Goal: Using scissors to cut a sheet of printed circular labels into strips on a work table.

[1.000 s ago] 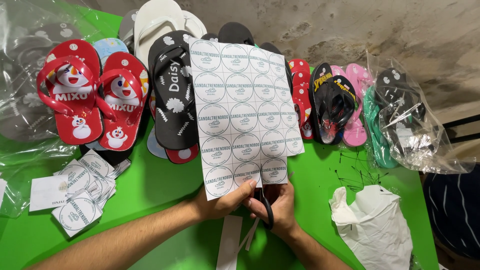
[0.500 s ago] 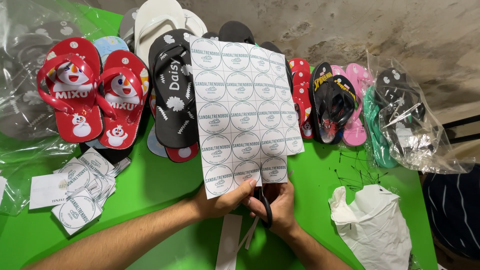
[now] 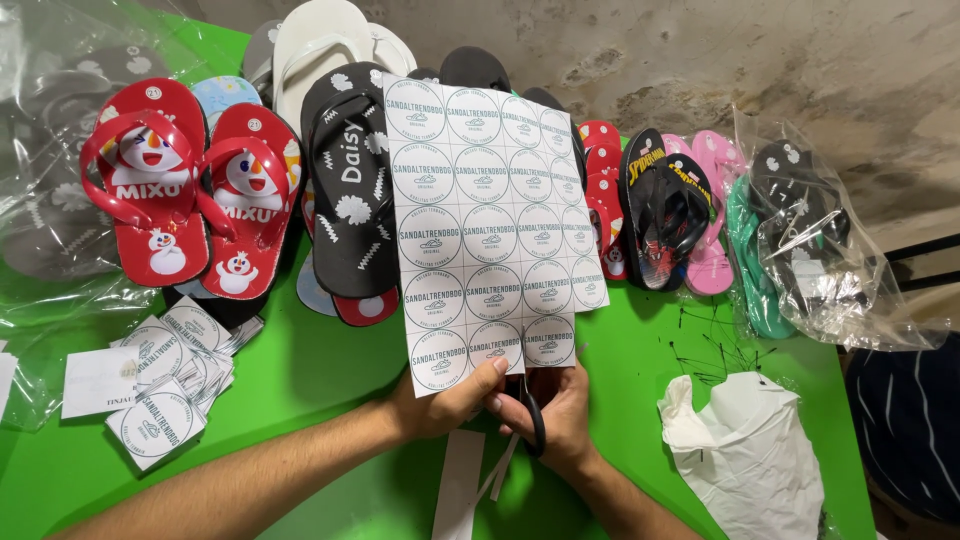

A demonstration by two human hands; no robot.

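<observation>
Two hands at work over the bright green desk [image 3: 300, 380]. My left hand [image 3: 445, 400] has its grip pinched together on the bottom edge of the white paper sheet printed with rows of round labels [image 3: 490, 225], holding it upright and flat. My right hand [image 3: 560, 420] is closed through the dark loops of the black-handled scissors [image 3: 532, 420], at that same edge. Narrow white paper strips [image 3: 462, 480] hang below. Cut square labels [image 3: 165, 385] lie piled to the left; glossy red rubber flip-flops [image 3: 190, 195] lie behind.
</observation>
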